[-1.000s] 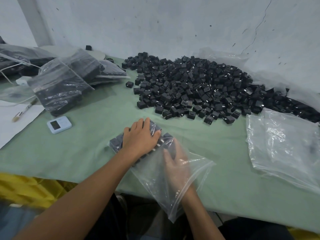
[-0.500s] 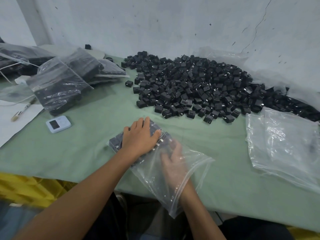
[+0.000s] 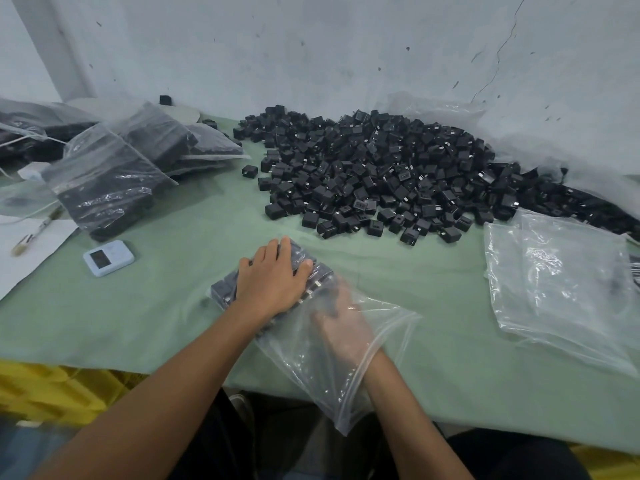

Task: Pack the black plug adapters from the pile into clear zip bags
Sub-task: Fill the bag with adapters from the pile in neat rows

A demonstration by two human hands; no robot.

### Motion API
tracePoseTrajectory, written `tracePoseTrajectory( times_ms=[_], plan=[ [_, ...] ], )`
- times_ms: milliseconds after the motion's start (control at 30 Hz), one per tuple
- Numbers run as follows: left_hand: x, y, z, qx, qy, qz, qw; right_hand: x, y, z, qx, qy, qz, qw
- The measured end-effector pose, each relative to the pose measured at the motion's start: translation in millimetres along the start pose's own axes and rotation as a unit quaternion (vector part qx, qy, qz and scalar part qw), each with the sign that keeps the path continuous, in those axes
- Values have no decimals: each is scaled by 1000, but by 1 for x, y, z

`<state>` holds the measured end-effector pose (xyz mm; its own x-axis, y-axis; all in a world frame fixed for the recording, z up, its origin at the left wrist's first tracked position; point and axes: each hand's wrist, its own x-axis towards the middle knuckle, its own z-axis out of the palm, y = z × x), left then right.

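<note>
So that the adapters (image 3: pixel 223 292) sit tight in the bag (image 3: pixel 311 375), I press my left hand (image 3: pixel 272 282) flat on them, fingers straight; my right hand (image 3: pixel 341 327) is inside, fingers too blurry to tell.

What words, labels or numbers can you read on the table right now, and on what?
No text can be read.
Pale blue device: nothing legible on its screen.
Black plug adapters: any markings are too small to read.
White paper: no writing visible.
Clear zip bag: no print visible.
</note>
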<state>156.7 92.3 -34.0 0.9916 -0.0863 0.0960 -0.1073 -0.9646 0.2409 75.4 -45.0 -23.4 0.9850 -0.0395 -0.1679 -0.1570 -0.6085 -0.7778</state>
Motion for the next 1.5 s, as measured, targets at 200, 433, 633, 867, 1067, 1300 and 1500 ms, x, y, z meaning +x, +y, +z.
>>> tracePoseTrajectory(
  times_ms=[200,433,633,867,1067,1300,1500],
  plan=[
    [-1,1,-6,-32,-13,-4,999,12,-5,1,-53,-35,14,998],
    [6,1,-24,-123,-65,-36,990,1,5,-1,9,8,-5,1000],
    [-2,2,-14,-24,-41,5,999,4,7,-3,9,-1,-44,999],
    [3,1,-9,-2,-38,-8,999,-61,39,-42,45,-99,-125,986],
    [1,1,-3,14,13,42,999,-97,33,-159,120,-256,-101,954],
    [0,1,-2,13,2,33,999,85,-18,-153,-104,-26,-144,984],
    [0,0,-1,15,8,36,999,197,-16,-91,-324,-16,-98,941]
  ],
)
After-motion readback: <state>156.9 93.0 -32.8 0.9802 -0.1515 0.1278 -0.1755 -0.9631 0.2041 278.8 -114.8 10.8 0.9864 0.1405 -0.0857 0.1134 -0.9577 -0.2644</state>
